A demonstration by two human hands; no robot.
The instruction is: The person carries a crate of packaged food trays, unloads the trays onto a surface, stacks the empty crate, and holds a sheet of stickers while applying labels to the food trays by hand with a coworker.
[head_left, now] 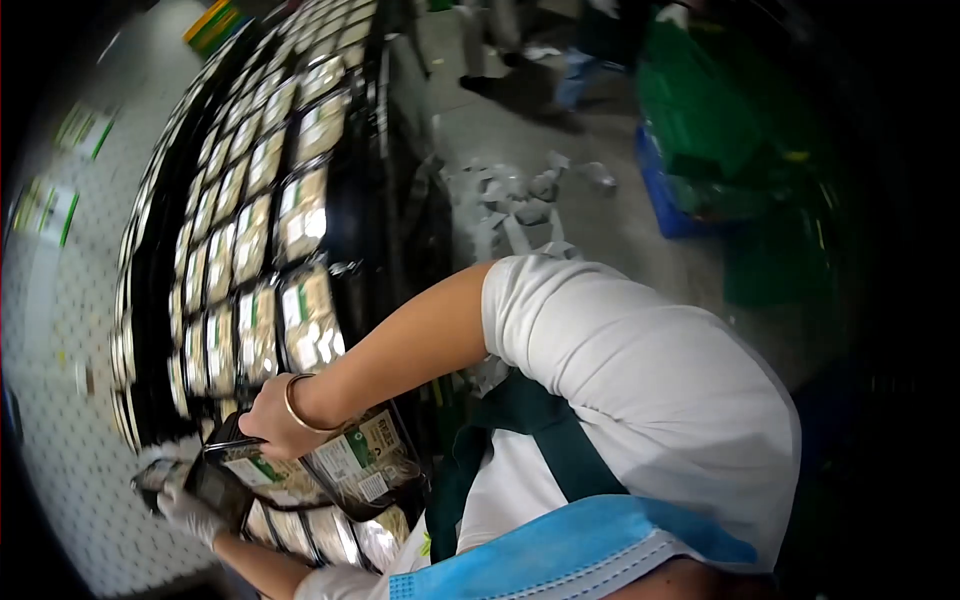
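Observation:
My right hand [275, 420], with a bracelet at its wrist, has its fingers closed on the edge of a black tray pack [265, 475] with a clear cover and a green and white label. Beside it lies another labelled black pack [370, 455], tilted towards me. Lower left, my left hand [190, 515], in a thin whitish glove, grips a black pack [155, 478]. More wrapped packs [300, 530] sit below the two hands.
Long rows of stacked packs [255, 230] fill the left centre. A dotted light surface [60, 400] runs along the left. White scraps [520, 190] lie on the floor. At the upper right are green plastic [700, 110] and a blue container [660, 205]; people's legs [480, 40] show beyond.

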